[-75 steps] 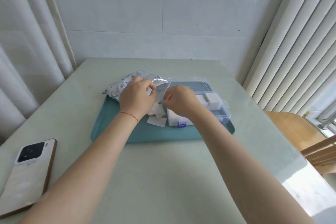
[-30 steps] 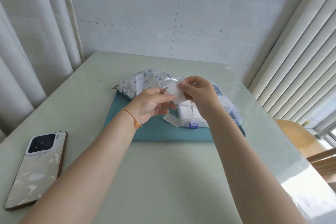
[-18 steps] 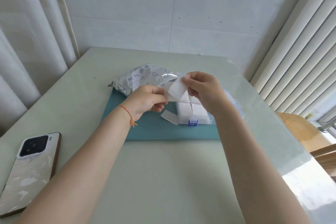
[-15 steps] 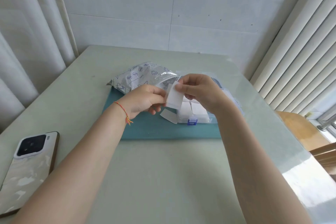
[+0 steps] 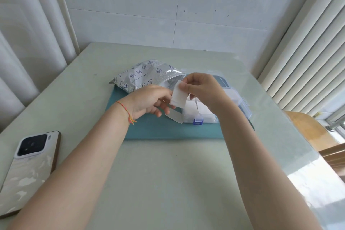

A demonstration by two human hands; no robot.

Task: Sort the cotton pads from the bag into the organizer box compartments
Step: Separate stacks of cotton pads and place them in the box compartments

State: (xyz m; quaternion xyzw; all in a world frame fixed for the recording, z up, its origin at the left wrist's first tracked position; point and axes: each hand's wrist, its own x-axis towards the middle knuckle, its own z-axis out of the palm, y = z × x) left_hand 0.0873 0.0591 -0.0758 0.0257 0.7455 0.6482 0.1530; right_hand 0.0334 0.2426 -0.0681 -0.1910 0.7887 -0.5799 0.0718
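Right hand (image 5: 200, 91) pinches small stack of white square cotton pads (image 5: 178, 97) above clear plastic organizer box (image 5: 235, 102); left hand (image 5: 149, 101), fingers loosely curled, touches its edge. Mid-transfer; next: lower stack squarely into a compartment.

I can make out small printed icons and a short line of lettering on the silvery bag (image 5: 147, 75), but the letters are too small for me to read.
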